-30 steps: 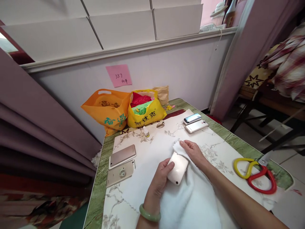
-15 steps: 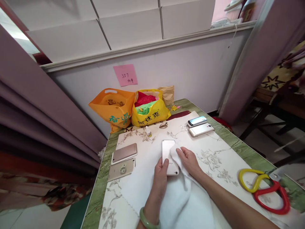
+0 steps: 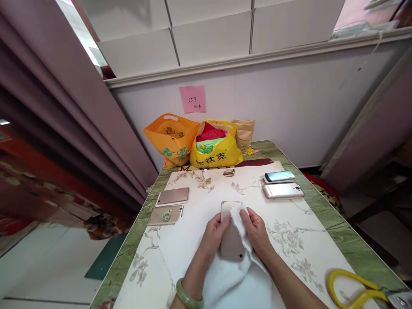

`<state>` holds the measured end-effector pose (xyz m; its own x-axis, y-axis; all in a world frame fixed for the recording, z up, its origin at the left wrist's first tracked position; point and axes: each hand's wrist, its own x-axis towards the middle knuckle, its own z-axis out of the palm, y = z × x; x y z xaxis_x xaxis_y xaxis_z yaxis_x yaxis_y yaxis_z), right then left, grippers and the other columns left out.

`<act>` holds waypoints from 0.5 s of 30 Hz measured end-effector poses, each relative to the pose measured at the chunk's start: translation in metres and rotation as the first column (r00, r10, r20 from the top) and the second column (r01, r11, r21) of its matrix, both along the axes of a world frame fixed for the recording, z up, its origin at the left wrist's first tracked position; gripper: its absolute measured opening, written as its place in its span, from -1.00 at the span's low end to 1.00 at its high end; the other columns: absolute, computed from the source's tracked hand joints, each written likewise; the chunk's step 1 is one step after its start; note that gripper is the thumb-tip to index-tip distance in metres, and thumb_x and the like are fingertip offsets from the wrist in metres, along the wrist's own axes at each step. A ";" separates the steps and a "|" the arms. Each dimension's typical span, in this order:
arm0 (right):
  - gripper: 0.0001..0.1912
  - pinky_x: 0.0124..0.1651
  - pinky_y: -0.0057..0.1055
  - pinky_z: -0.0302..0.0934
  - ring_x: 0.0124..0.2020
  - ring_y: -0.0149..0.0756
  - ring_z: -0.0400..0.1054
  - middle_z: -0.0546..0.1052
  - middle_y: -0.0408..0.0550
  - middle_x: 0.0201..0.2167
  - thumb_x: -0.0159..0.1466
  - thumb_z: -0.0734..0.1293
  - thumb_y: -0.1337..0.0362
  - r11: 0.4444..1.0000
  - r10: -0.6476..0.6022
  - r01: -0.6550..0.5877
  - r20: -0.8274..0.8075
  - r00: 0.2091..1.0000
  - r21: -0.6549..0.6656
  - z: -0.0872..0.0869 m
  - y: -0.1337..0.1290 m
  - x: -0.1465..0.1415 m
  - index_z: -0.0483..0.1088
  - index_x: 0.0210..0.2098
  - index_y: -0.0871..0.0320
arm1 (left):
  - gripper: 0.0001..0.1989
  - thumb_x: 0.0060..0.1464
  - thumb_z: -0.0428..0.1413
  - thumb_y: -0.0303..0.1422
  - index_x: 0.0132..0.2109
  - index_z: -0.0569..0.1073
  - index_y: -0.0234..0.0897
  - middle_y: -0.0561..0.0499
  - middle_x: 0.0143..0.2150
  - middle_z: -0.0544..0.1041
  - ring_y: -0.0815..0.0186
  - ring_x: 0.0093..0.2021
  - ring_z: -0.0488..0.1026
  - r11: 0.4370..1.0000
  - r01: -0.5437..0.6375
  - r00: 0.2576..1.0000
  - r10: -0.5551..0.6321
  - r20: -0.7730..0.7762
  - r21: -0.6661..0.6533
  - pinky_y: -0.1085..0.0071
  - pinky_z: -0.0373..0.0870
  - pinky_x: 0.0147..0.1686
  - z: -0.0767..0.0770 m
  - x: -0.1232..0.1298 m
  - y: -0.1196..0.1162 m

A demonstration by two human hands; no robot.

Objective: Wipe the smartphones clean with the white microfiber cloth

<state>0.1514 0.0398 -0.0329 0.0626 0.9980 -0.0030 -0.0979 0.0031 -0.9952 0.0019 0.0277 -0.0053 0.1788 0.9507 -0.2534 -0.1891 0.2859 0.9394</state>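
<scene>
A pale smartphone (image 3: 232,246) lies back up over a white cloth (image 3: 222,285) in front of me. My left hand (image 3: 213,234) grips it by its left side, thumb across the back. My right hand (image 3: 258,234) pinches a folded part of the cloth against the phone's upper right side, covering that edge. On the left of the cloth are a rose-gold phone (image 3: 175,196) and a gold phone with a ring holder (image 3: 157,216). Two more phones, one with a bluish face (image 3: 281,176) and one silvery (image 3: 283,191), lie at the right.
An orange bag (image 3: 174,141) and a stuffed yellow bag (image 3: 217,156) stand at the table's back, beside a tan pouch (image 3: 244,132). Nearer are a small bottle (image 3: 207,177) and a brown looped item (image 3: 228,172). Yellow-handled scissors (image 3: 357,296) lie front right.
My view has turned, so the scene sits further right and the scissors are partly cut off. The phone is lower in view, and my right hand with the cloth has slid down along its side.
</scene>
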 end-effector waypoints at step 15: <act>-0.60 -0.44 -0.50 0.05 -0.50 -0.40 0.13 0.30 -0.23 -0.57 0.29 0.20 -0.03 0.970 0.179 -0.214 0.256 0.950 0.119 -0.003 -0.004 -0.003 0.35 -0.44 0.16 | -0.56 -0.06 0.16 0.01 -0.24 0.41 -0.29 0.05 -0.47 0.48 0.29 -0.47 0.44 0.670 -0.741 0.656 0.736 0.166 -0.040 0.37 0.35 -0.43 0.011 0.031 0.030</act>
<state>0.1486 0.0363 -0.0358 -0.1537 0.9793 0.1315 0.1323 0.1523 -0.9794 0.0330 0.0579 0.0054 -0.5518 0.7932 -0.2575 -0.4681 -0.0390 0.8828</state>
